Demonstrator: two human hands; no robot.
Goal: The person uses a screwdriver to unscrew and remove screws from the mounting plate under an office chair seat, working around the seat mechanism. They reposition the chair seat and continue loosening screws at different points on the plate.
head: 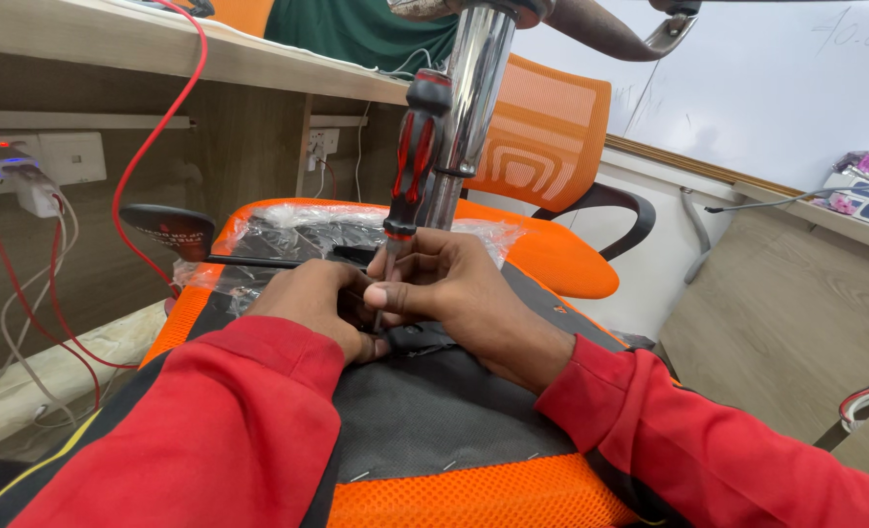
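An upturned orange office chair seat lies in front of me, its underside covered in dark grey fabric. A chrome column rises from its middle. My right hand is shut on the shaft of a red and black screwdriver, held upright with its tip down at a black bracket on the underside. My left hand presses on the same bracket beside the tip, fingers curled. Both arms wear red sleeves.
A black lever with a paddle end sticks out left. Clear plastic wrap covers part of the seat. A second orange mesh chair stands behind. Red and white cables hang from wall sockets at left, under a wooden desk.
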